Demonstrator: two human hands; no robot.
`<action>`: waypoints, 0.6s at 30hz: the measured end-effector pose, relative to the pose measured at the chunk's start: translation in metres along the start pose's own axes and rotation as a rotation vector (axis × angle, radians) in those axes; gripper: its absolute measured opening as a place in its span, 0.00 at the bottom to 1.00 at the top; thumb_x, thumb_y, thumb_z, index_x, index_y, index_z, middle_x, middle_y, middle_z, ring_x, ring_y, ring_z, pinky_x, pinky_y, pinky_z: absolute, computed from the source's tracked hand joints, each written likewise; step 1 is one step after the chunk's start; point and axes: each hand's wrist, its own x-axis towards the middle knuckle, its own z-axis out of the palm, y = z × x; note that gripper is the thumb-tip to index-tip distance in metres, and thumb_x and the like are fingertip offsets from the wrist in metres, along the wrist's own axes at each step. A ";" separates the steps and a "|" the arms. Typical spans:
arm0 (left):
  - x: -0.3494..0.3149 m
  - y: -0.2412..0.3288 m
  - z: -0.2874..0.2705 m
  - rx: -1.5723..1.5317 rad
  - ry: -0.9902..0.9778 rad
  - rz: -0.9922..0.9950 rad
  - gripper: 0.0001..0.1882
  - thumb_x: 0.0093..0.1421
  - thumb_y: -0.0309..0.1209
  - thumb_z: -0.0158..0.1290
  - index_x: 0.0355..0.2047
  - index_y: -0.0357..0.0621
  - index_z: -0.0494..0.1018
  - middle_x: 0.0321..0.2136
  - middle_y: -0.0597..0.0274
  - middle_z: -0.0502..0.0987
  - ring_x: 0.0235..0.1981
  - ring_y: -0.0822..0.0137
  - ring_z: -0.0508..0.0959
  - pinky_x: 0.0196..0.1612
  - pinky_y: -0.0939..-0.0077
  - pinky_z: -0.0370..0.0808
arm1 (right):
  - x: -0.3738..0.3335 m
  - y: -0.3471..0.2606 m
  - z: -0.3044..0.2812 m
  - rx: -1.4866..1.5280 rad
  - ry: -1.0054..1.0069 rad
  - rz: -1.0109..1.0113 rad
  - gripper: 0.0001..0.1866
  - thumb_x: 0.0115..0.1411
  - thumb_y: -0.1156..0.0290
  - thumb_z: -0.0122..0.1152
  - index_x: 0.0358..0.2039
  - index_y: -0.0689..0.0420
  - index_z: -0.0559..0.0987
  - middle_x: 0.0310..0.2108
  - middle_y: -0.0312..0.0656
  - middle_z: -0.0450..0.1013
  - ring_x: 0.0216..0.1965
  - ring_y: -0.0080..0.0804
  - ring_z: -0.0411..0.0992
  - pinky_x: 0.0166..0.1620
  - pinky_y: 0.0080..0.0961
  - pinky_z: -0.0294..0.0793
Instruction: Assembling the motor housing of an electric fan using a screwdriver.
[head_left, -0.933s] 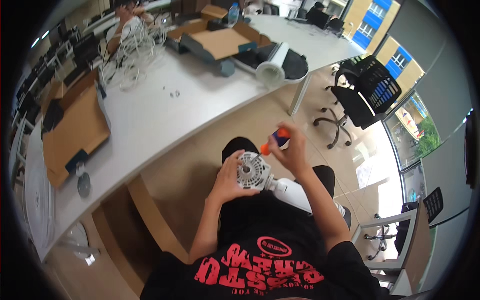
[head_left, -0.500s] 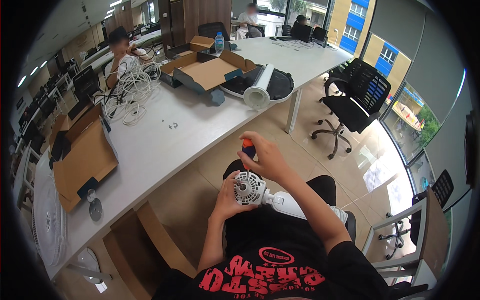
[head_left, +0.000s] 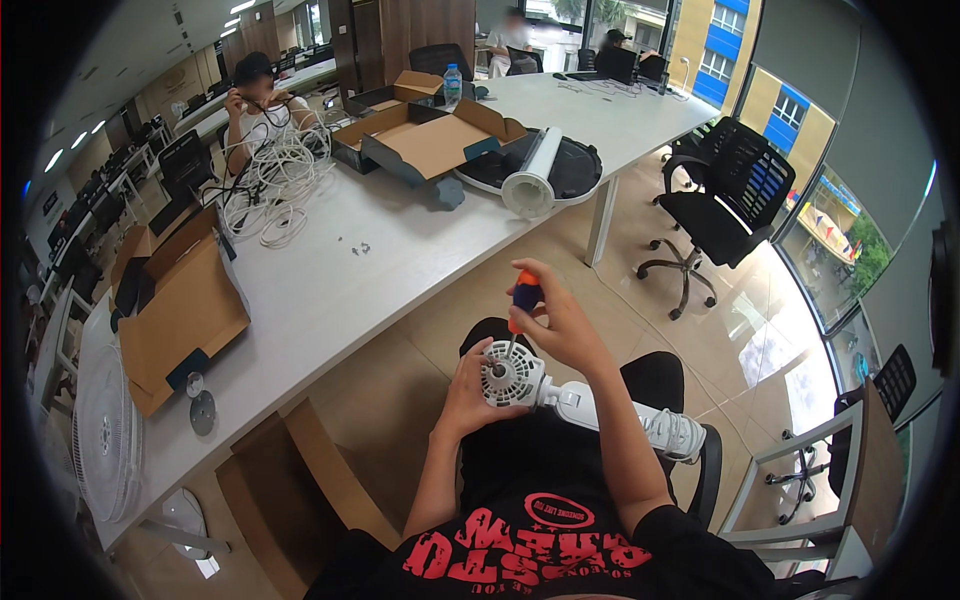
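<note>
On my lap lies a white fan motor housing [head_left: 519, 381] with a round slotted face, its neck and white stand pole [head_left: 590, 408] stretching to the right beneath my right forearm. My left hand [head_left: 466, 397] is wrapped round the housing's left side. With my right hand [head_left: 566, 325] I grip an orange and dark-blue screwdriver [head_left: 526, 294] by its handle. Its thin shaft points down to the upper rim of the slotted face; whether the tip sits in a screw is too small to tell. A coiled white cord [head_left: 680, 436] is at the pole's far end.
The white table [head_left: 310, 310] ahead carries open cardboard boxes [head_left: 190, 320], tangled white cables [head_left: 275, 190], small metal bits [head_left: 361, 248], a black round base [head_left: 585, 172] with a white tube [head_left: 533, 175], and a fan grille [head_left: 105, 435]. A person [head_left: 262, 110] sits across; an office chair [head_left: 725, 205] stands right.
My right hand and the screwdriver handle have shifted slightly right, showing more of the handle. The whole view has drifted a little right. The person across has raised a hand.
</note>
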 end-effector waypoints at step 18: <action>-0.002 -0.008 0.005 0.021 0.017 -0.008 0.55 0.35 0.51 0.82 0.56 0.39 0.66 0.68 0.44 0.64 0.68 0.43 0.69 0.69 0.52 0.69 | -0.006 0.012 -0.004 0.090 0.122 -0.001 0.35 0.67 0.78 0.65 0.71 0.52 0.64 0.45 0.49 0.78 0.44 0.36 0.81 0.45 0.33 0.86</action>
